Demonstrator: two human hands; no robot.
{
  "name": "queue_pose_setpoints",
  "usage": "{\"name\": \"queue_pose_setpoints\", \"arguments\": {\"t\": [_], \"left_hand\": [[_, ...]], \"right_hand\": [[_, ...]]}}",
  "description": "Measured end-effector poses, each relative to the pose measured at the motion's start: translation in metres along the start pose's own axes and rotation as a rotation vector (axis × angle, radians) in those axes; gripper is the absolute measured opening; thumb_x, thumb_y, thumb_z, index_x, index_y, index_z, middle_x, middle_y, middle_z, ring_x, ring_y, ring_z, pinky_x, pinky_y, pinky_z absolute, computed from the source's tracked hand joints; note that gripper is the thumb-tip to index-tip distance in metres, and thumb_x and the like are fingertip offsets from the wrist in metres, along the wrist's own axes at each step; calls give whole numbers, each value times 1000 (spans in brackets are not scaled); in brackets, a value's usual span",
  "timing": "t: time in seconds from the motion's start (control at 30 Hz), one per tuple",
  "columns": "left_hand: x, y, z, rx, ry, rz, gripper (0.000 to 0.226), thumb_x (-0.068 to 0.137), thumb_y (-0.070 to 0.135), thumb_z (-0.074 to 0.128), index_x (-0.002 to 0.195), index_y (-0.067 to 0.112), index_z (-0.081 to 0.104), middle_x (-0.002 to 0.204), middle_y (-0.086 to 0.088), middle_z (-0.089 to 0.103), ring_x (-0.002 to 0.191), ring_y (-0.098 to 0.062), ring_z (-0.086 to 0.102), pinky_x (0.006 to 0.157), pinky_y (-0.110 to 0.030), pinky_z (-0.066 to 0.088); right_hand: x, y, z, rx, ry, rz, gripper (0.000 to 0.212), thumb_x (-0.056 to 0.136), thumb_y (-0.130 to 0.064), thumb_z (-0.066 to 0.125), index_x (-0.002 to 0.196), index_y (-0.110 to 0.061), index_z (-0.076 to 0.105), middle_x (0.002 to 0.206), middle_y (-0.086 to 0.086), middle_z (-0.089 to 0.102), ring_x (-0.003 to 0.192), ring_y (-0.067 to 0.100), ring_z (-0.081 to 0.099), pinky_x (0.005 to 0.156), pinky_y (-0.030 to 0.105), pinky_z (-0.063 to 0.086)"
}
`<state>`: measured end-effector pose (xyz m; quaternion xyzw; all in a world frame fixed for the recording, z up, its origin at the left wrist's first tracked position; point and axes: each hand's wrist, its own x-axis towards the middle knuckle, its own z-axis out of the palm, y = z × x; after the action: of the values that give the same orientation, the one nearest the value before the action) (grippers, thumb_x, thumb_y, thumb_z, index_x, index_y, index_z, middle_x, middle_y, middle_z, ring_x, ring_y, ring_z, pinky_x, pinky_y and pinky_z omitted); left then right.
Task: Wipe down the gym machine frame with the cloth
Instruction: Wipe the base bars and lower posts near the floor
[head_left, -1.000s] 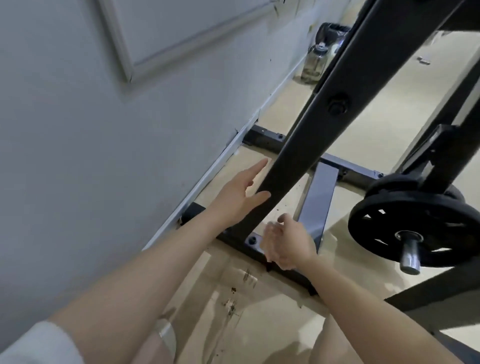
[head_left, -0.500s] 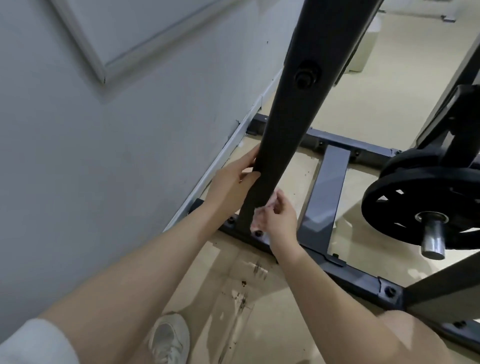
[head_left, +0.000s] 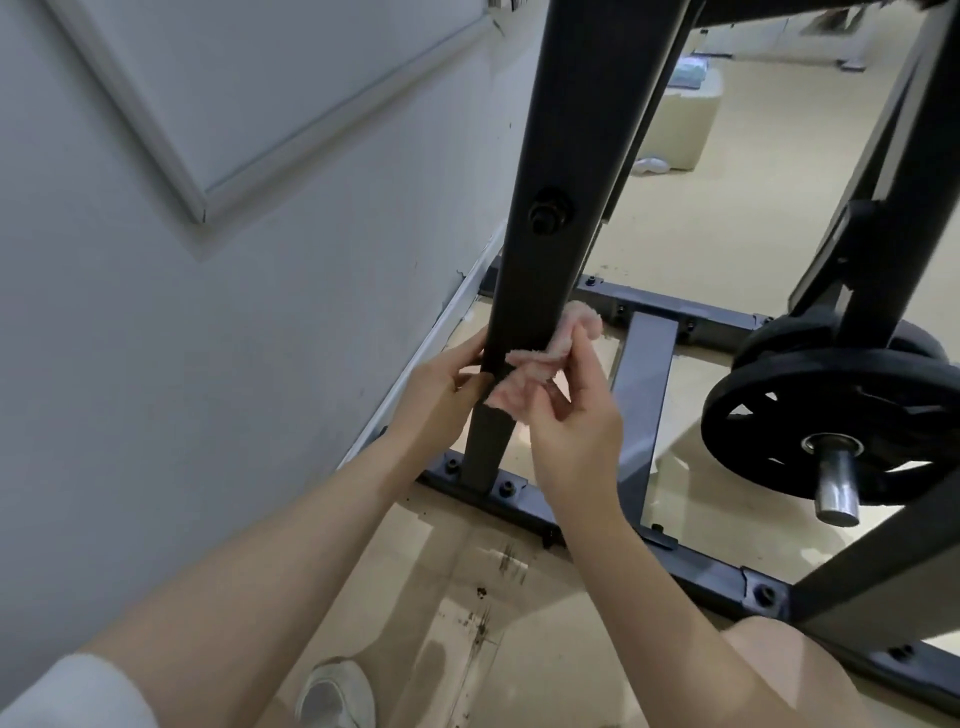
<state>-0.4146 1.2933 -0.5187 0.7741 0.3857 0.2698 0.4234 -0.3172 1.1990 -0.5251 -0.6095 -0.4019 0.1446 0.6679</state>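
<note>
My left hand (head_left: 441, 387) grips the black upright post (head_left: 540, 291) low down, my right hand (head_left: 571, 415) pinches the crumpled pink cloth (head_left: 540, 358) against that post's right side, weight plate (head_left: 831, 415) well right.

Both forearms are bare from elbow to wrist, with no watch, band or glove on the left hand (head_left: 441, 395) or the right hand (head_left: 574, 426). A white short sleeve (head_left: 78, 696) covers the left upper arm. A bare knee (head_left: 769, 670) shows at lower right, and the foot wears a white sneaker (head_left: 335, 693).
</note>
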Motion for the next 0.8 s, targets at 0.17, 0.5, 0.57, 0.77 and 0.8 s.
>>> {"name": "queue_pose_setpoints", "arguments": {"t": [0.17,0.5,0.57,0.77,0.8], "left_hand": [[2,15,-11,15,-57,-53,39,98,17,48,132,35,52,114,19,63,102,3,59,93,-17,45],[10,82,-26,-276,9,112,45,99,34,36,143,38,33,129,21,55,122,-1,50,104,-27,42],[7,91,-24,-263,3,124,39,96,38,35,131,53,41,126,27,55,121,2,50,100,-20,43],[6,97,-37,-180,-90,76,36,101,39,31,136,40,38,129,20,53,123,-3,47,107,-32,36],[6,101,-40,-173,-110,75,36,100,42,29,135,39,39,128,19,52,123,-4,47,106,-31,36]], "right_hand": [[17,-17,-3,27,95,-5,42,91,-6,61,125,-30,54,100,-40,55,102,-14,54,81,21,55],[32,-52,18,259,162,45,60,92,-7,59,133,-46,37,135,-8,36,127,17,43,96,46,50],[22,-46,19,322,112,189,53,96,-3,52,140,-30,39,133,-8,38,126,19,45,94,43,52],[37,-76,-10,162,175,-86,39,93,-17,56,130,-6,51,112,15,55,100,35,59,85,49,52],[42,-87,-13,133,207,-169,44,91,-27,55,128,-3,52,115,13,53,101,33,59,87,45,52]]}}
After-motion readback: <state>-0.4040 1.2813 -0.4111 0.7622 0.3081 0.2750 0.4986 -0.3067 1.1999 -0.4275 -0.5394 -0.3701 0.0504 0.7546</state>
